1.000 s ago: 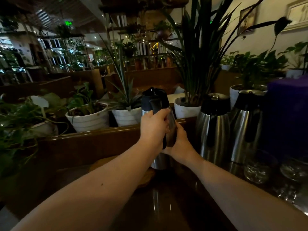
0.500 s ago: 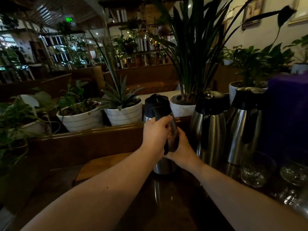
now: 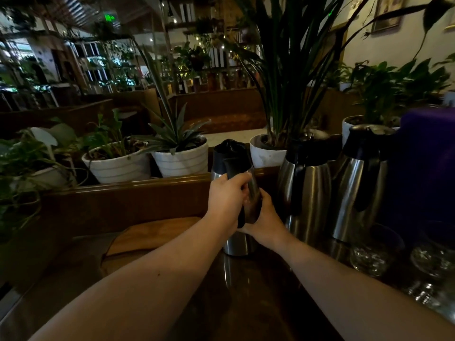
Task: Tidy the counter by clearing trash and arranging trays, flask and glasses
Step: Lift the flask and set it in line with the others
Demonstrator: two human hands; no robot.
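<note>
A steel flask [image 3: 237, 244] with a black lid and black handle stands upright on the dark counter [image 3: 246, 291]. My left hand [image 3: 227, 200] grips its handle near the top. My right hand [image 3: 264, 220] wraps the flask's body from the right side. Two more steel flasks [image 3: 306, 190] [image 3: 359, 183] stand in a row to the right. Clear glasses [image 3: 371, 252] [image 3: 433, 257] sit at the right, in front of the flasks. A wooden tray [image 3: 150, 235] lies flat on the counter to the left of the held flask.
A wooden ledge [image 3: 123, 193] runs behind the counter, with several white plant pots [image 3: 182, 161] on it. A tall plant in a white pot [image 3: 267, 153] rises behind the flasks. A dark purple box [image 3: 428, 156] stands at the far right.
The flask and both hands keep the same grip. The view has shifted slightly, so more of the wooden tray shows to the left of the flask.
</note>
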